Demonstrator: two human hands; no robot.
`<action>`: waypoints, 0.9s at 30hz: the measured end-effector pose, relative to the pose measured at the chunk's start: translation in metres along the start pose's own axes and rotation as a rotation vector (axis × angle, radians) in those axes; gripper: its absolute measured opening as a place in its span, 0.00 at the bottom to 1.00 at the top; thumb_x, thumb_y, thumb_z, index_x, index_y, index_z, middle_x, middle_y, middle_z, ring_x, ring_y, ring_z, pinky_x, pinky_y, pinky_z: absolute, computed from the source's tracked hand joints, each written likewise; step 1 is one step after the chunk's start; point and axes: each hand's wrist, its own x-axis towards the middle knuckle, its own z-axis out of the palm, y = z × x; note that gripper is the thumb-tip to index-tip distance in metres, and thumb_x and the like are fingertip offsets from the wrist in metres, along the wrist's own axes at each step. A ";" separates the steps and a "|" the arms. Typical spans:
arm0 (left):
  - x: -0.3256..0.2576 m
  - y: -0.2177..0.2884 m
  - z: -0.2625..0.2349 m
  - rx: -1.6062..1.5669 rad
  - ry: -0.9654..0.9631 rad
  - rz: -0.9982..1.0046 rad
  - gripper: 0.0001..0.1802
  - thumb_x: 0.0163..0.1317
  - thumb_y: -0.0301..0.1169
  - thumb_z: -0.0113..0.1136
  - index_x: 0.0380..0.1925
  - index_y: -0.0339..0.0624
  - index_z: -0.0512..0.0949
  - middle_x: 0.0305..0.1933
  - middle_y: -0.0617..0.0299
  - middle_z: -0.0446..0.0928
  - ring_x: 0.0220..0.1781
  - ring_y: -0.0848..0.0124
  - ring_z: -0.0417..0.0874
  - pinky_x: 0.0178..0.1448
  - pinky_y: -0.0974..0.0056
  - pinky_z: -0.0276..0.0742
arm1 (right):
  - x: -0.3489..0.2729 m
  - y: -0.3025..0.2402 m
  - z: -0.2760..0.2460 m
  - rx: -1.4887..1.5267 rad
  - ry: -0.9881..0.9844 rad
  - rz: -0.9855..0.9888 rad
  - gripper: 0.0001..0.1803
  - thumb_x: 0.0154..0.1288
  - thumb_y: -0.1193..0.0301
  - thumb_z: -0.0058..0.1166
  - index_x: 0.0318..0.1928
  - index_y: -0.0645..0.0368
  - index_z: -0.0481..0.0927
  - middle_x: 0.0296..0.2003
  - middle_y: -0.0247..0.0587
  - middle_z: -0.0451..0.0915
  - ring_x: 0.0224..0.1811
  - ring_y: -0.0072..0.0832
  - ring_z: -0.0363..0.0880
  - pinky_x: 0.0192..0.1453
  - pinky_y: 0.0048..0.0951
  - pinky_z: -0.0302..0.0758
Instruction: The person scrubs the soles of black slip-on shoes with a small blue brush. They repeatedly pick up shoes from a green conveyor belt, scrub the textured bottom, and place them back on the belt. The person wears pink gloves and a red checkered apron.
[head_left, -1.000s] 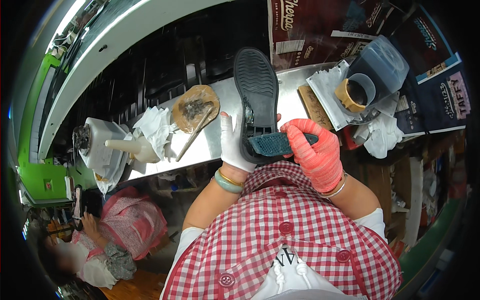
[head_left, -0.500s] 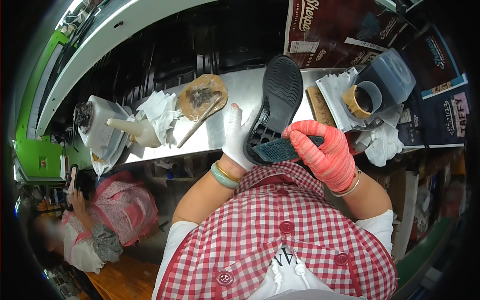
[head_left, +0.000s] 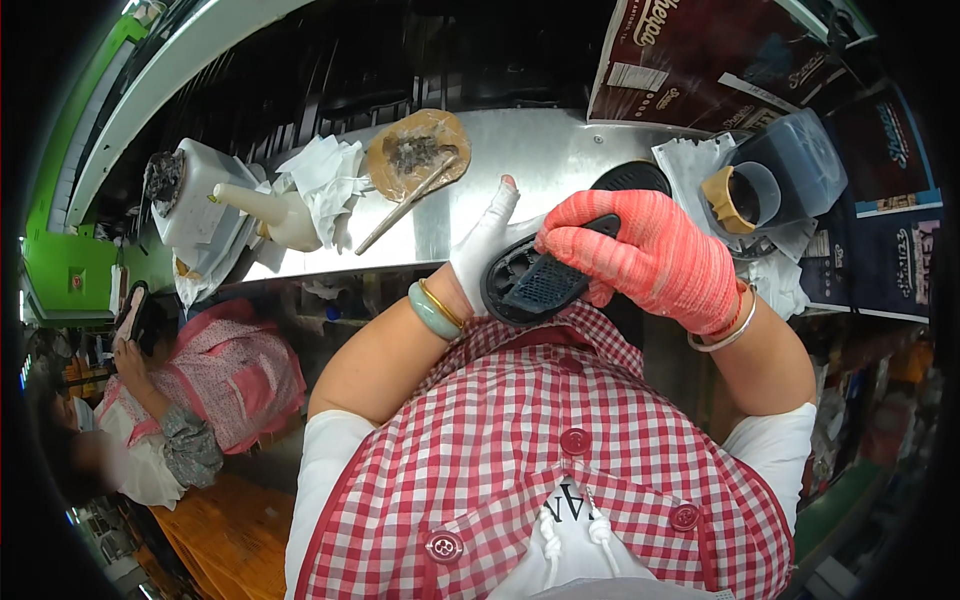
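Note:
My left hand (head_left: 487, 240), in a white glove, holds the heel end of a black shoe sole (head_left: 515, 275) from the left side. My right hand (head_left: 655, 255), in a red knit glove, presses a dark blue ridged insert (head_left: 545, 285) onto the sole's inner face. The sole's toe end (head_left: 628, 178) reaches out over the metal table (head_left: 540, 155). I wear a red checked apron.
A round brown pad with dark glue and a stick (head_left: 415, 155) lies at the table's middle. White tissue (head_left: 325, 175), a squeeze bottle (head_left: 262, 205) and a white tub (head_left: 185, 190) stand left. A blue container (head_left: 790, 170) with tape roll (head_left: 725, 195) stands right. A person in pink (head_left: 190, 400) sits lower left.
The sole has tipped from pointing up and away to lying flatter, closer to my chest. My right hand has moved over it, pressing the insert.

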 end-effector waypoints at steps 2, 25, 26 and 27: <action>0.000 0.001 -0.001 -0.026 0.046 -0.032 0.52 0.57 0.71 0.20 0.63 0.36 0.59 0.57 0.45 0.70 0.57 0.57 0.74 0.60 0.58 0.72 | 0.006 -0.004 -0.001 -0.046 -0.043 0.048 0.14 0.64 0.63 0.52 0.42 0.60 0.79 0.20 0.36 0.76 0.16 0.19 0.72 0.23 0.21 0.70; 0.000 0.020 -0.016 0.206 0.153 -0.290 0.55 0.55 0.72 0.33 0.63 0.29 0.55 0.61 0.44 0.65 0.54 0.56 0.75 0.51 0.50 0.77 | -0.015 0.048 -0.052 0.084 -0.001 0.067 0.13 0.56 0.64 0.60 0.37 0.61 0.82 0.32 0.35 0.81 0.27 0.18 0.75 0.28 0.19 0.71; 0.000 0.019 -0.015 0.247 0.175 -0.259 0.52 0.57 0.69 0.34 0.63 0.29 0.55 0.61 0.44 0.65 0.54 0.56 0.75 0.51 0.49 0.77 | -0.022 0.049 -0.056 0.109 0.023 0.060 0.13 0.56 0.64 0.60 0.37 0.60 0.82 0.32 0.35 0.81 0.26 0.18 0.74 0.28 0.18 0.71; 0.000 0.019 -0.012 0.298 0.196 -0.227 0.50 0.60 0.67 0.34 0.64 0.30 0.55 0.61 0.44 0.65 0.54 0.55 0.75 0.51 0.48 0.77 | -0.031 0.045 -0.059 0.094 0.093 0.128 0.12 0.56 0.65 0.59 0.37 0.59 0.82 0.30 0.33 0.80 0.22 0.16 0.73 0.26 0.14 0.69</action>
